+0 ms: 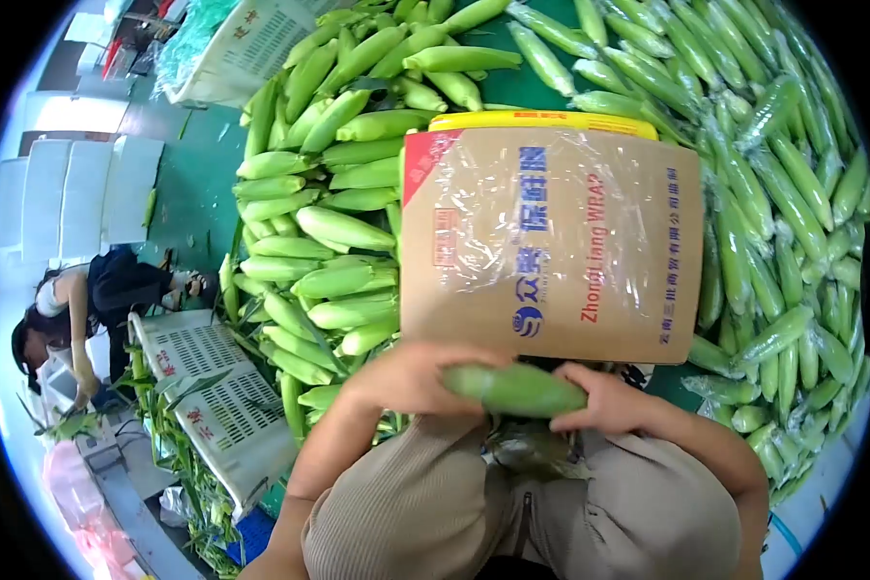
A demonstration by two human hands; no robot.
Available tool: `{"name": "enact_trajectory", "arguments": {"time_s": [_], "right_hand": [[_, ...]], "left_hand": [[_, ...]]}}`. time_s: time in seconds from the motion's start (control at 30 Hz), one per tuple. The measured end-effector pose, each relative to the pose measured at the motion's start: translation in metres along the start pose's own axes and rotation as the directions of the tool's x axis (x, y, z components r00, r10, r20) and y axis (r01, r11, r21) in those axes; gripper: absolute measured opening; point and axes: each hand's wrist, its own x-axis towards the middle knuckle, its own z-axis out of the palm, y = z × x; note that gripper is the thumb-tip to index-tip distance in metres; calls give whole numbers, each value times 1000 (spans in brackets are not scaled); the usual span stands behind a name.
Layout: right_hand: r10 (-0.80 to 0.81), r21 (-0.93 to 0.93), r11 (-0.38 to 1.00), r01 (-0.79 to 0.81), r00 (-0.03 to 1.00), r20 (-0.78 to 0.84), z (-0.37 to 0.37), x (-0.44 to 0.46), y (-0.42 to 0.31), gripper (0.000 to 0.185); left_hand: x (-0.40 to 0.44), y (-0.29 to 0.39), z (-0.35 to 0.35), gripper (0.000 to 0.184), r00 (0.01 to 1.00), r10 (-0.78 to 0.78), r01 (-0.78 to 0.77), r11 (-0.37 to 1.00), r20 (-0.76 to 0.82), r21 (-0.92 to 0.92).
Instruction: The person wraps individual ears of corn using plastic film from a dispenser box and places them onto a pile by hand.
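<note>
My left hand (416, 377) is closed round the left end of a green corn ear (517, 389), somewhat blurred. The ear's other end is gripped by my right hand (599, 398), thumb and fingers around it. Both hands are over my lap, just in front of the near edge of a brown cardboard box (551, 242) with blue and red print. Unwrapped corn ears (343, 230) are piled left of the box. To its right lie many ears in clear plastic wrap (778, 333). A dark plastic bag (532, 447) shows between my knees.
A white crate (217, 387) with husks beside it stands at the left, another crate (246, 48) at the upper left. A person (77, 314) bends down at the far left. White boxes (87, 198) stand behind, and pink plastic (82, 498) lies lower left.
</note>
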Motion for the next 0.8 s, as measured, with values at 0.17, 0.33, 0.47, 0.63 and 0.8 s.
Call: {"name": "enact_trajectory", "arguments": {"time_s": [0.17,0.33,0.47,0.63,0.8], "right_hand": [[-601,28,722,692,646,-471,13,62,-42,83],[-411,897,442,13,891,190,4,59,-47,39],[-484,907,420,-32,837,254,-1,57,-7,17],[-2,523,402,751,572,-820,-145,-79,44,29],[-19,-193,716,671,-258,-966,-376,-314,96,44]], "left_hand": [[64,13,30,65,399,-75,-667,660,-914,-345],[76,6,10,84,515,60,-651,676,-855,-345],[91,-59,-23,82,673,245,-568,776,-698,-274],[58,-179,-188,49,149,-114,360,931,-982,-53],[22,-215,-206,80,195,-254,792,610,-947,-1]]}}
